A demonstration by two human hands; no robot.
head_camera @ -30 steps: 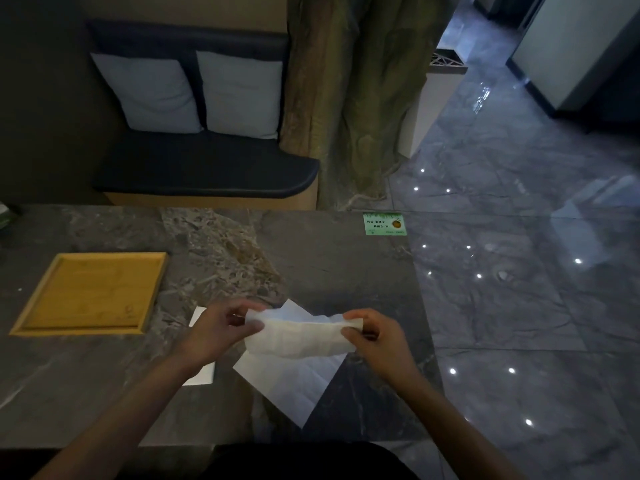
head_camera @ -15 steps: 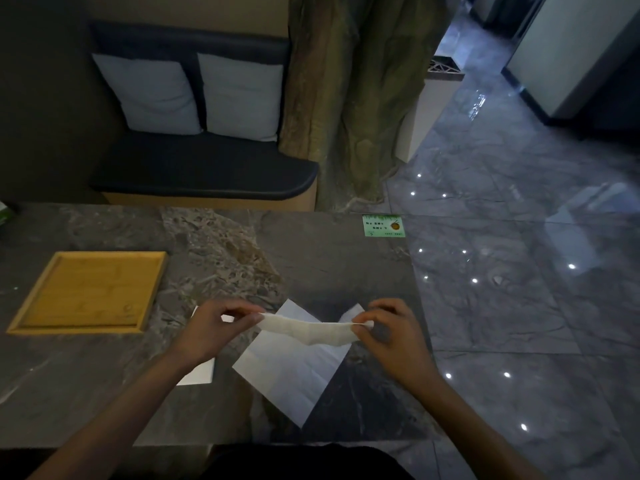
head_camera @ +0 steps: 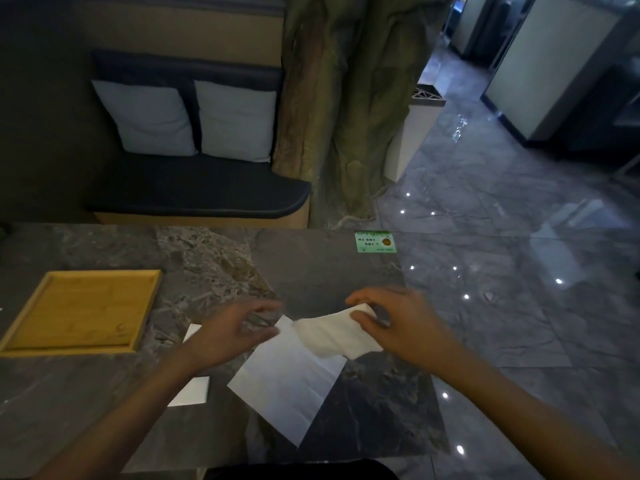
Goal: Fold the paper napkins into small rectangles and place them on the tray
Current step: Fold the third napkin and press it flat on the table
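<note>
A folded white napkin (head_camera: 332, 336) hangs just above the dark stone table (head_camera: 311, 271), and my right hand (head_camera: 398, 323) pinches its right end between thumb and fingers. My left hand (head_camera: 232, 332) hovers at the napkin's left end with fingers spread and loosely curled; it looks blurred and holds nothing. Beneath them a flat unfolded napkin (head_camera: 287, 382) lies turned like a diamond. Another white napkin (head_camera: 192, 389) peeks out under my left forearm. The wooden tray (head_camera: 20, 348) lies at the left with nothing on it.
A small green card (head_camera: 375, 242) lies at the table's far right corner. Behind the table stands a dark bench (head_camera: 194, 192) with two pale cushions and a trunk-like pillar (head_camera: 346, 116). The table's right edge drops to a glossy tiled floor (head_camera: 519, 271).
My left hand has let go of the napkin's left end and drawn back a little. The napkin now hangs from my right hand alone, shifted right.
</note>
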